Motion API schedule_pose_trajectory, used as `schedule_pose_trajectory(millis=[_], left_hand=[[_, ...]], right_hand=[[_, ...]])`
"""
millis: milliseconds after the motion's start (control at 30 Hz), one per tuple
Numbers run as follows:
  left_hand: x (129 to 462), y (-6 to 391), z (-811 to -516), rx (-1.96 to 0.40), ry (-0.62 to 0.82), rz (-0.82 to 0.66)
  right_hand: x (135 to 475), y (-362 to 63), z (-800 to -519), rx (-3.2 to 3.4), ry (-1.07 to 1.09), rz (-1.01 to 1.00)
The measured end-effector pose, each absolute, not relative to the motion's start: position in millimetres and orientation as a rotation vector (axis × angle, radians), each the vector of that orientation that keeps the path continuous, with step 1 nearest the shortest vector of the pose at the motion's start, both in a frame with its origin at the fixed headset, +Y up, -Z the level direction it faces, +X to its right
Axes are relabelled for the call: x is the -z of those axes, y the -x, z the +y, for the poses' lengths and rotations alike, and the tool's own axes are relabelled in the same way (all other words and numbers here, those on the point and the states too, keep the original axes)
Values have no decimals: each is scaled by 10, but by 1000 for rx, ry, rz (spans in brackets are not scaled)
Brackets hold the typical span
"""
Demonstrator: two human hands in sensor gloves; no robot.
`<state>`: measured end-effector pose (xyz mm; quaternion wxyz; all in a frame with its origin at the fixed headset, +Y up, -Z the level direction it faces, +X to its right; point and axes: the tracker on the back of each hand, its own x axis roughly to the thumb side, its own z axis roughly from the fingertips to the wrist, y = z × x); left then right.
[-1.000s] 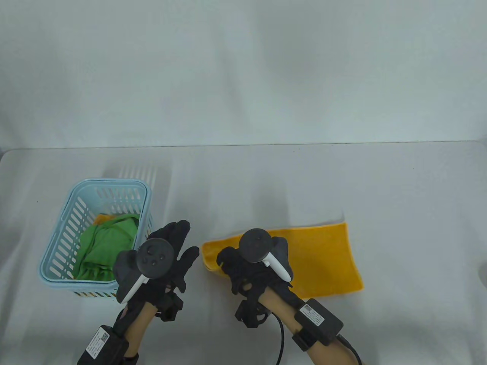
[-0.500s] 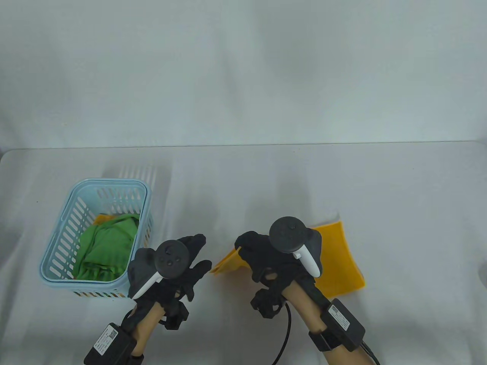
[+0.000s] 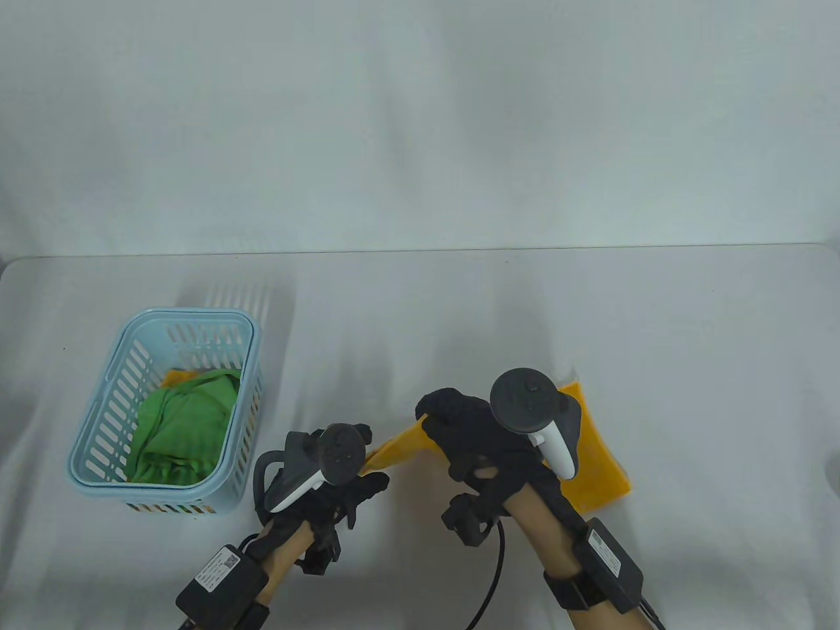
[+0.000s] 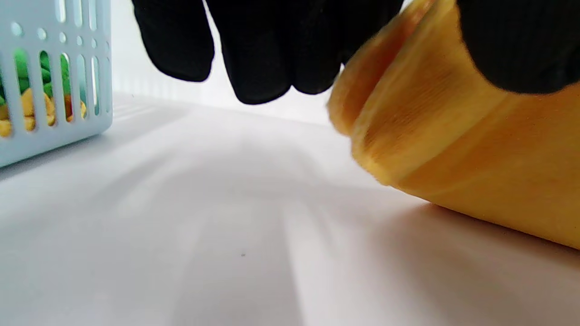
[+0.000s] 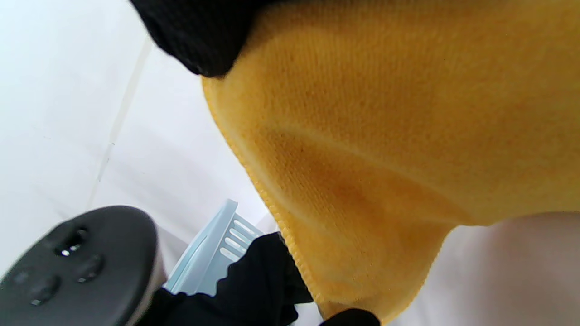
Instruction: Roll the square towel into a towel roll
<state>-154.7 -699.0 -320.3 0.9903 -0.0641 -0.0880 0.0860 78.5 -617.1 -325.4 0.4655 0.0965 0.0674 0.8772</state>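
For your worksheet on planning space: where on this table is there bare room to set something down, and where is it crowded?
Bare: the wide strip of table behind the basket and the yellow towel, and the stretch right of the towel. Crowded: the front middle, where the left hand and right hand lift the towel's near end beside the basket.

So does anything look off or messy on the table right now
Nothing stands out. The yellow towel is half lifted at its left end, held by the left hand and right hand, which fits rolling it. The blue basket stands upright with green cloth inside.
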Motion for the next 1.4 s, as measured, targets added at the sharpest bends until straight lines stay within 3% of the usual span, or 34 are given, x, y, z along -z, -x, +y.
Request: schedule_pose_trajectory(millis=[300,1033,1200,1400], left_hand=[[3225,1550,-6995,-213,117,-168],[3058,2032,-6287,-808,-89,-132],[3120,2027,-5860,-840,-110,-190],[3226,1949,-5211,-800,-153,-220]], right_hand=[[3267,-908,-6114,-2100,-201,120],[3342,-1425,-5949,-1954,-75,-40],[3370,-1493,-5688,-1924,-71,-52],[3361,-1599,-5148,-1949,-71,-85]])
